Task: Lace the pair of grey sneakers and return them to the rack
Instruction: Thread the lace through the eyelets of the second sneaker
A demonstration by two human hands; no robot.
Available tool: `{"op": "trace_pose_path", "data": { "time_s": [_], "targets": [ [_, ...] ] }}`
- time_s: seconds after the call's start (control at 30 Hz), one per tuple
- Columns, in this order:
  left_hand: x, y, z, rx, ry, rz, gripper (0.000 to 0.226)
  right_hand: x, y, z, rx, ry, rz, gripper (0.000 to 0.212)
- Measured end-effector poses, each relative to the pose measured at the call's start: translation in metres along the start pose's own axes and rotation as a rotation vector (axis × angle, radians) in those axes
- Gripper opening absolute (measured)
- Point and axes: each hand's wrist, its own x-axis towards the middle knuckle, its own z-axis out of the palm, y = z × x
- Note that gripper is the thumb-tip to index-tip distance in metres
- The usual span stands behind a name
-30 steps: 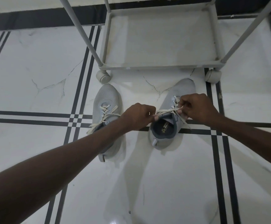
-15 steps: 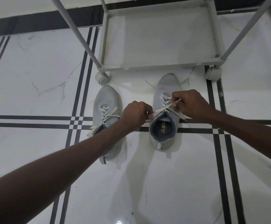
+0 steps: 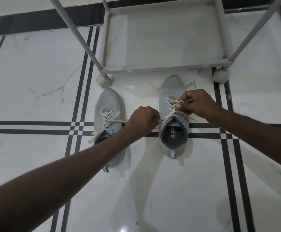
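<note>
- Nearest the camera, both forearms reach out over the white marble floor [image 3: 153, 198]; its glossy tiles carry black double lines that cross just behind the heels of the 2 sneakers.
- The left sneaker [image 3: 110, 118] sits on the floor beside its mate, toe toward the rack; its cream lace is threaded but the ends trail loose off its outer side, untied.
- The left hand [image 3: 144, 119] is closed in a pinch on one end of the lace [image 3: 167, 116] at the collar of the right sneaker [image 3: 172, 129].
- The right hand [image 3: 197, 104] is closed too, pinching the other end, which shows as a small loop above the upper eyelets.
- Change: 1 second ago the right sneaker lay angled, toe turned away from the left sneaker, with the lace pulled taut and level across its tongue. Now it points straight at the rack, and the right hand has moved forward toward the toe, drawing its end up.
- My reading: lacing of the right sneaker is at the top eyelets, and tightening or tying comes next; neither shoe is on the rack yet.
- Beyond the sneakers' toes stands the grey rack [image 3: 161, 68] on castor wheels, its bottom shelf bare.
- Behind the rack a dark band runs along the floor's far edge.
</note>
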Motion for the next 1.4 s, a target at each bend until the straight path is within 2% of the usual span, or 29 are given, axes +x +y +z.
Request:
{"op": "trace_pose_path", "data": {
  "time_s": [0.13,0.17,0.23,0.27,0.37,0.43,0.5,0.57,0.7,0.73,0.77,0.87,0.9,0.97,1.03,1.23,1.4],
  "targets": [
    [-0.001,-0.002,0.001,0.025,-0.003,0.023,0.016,0.001,0.005,-0.001,0.110,0.023,0.092,0.022],
    [-0.001,-0.002,0.002,0.033,-0.003,0.028,0.016,0.001,0.006,0.000,0.055,0.056,0.067,0.019],
    [0.000,-0.002,0.003,0.034,0.003,0.037,0.016,0.004,0.009,0.003,-0.209,0.149,-0.035,0.010],
    [0.000,-0.001,0.003,0.030,0.004,0.041,0.015,0.005,0.009,0.005,-0.326,0.186,-0.070,0.014],
    [0.000,-0.001,0.005,0.027,0.000,0.042,0.011,0.005,0.010,0.004,-0.404,0.195,-0.111,0.018],
    [0.000,-0.002,0.005,0.012,-0.001,0.030,0.010,0.003,0.008,0.000,-0.280,0.192,-0.044,0.012],
    [0.000,-0.002,0.005,0.023,0.014,0.032,0.011,0.002,0.004,0.001,0.015,0.237,0.152,0.009],
    [-0.001,-0.001,0.005,0.044,0.035,0.030,0.013,0.004,0.004,0.003,0.289,0.283,0.357,0.015],
    [0.000,-0.001,0.004,-0.003,0.036,-0.011,0.012,0.004,0.008,0.002,0.501,0.257,0.523,0.021],
    [0.000,0.000,0.003,-0.014,0.030,-0.016,0.012,0.002,0.008,0.002,0.451,0.245,0.503,0.019],
    [0.000,0.000,0.002,-0.028,0.021,-0.020,0.012,0.000,0.009,0.002,0.284,0.236,0.407,0.015],
    [0.003,0.003,-0.001,-0.022,0.011,-0.002,0.014,0.002,0.014,-0.004,-0.562,0.183,-0.199,0.003],
    [0.003,0.003,-0.001,0.003,0.019,0.012,0.015,0.002,0.014,-0.005,-0.735,0.121,-0.325,0.003],
    [0.004,0.003,0.000,0.072,0.038,0.044,0.017,0.003,0.018,-0.006,-0.930,0.037,-0.442,0.006],
    [0.003,0.002,0.001,0.150,0.057,0.074,0.020,0.003,0.024,-0.003,-1.008,0.037,-0.453,0.009],
    [-0.011,-0.008,0.001,0.320,0.059,0.098,0.014,0.014,0.035,-0.020,-0.891,0.124,-0.312,0.018],
    [-0.010,-0.011,0.004,0.215,0.059,0.058,0.015,0.013,0.039,-0.016,-0.916,0.127,-0.228,0.018]
  ]
}}
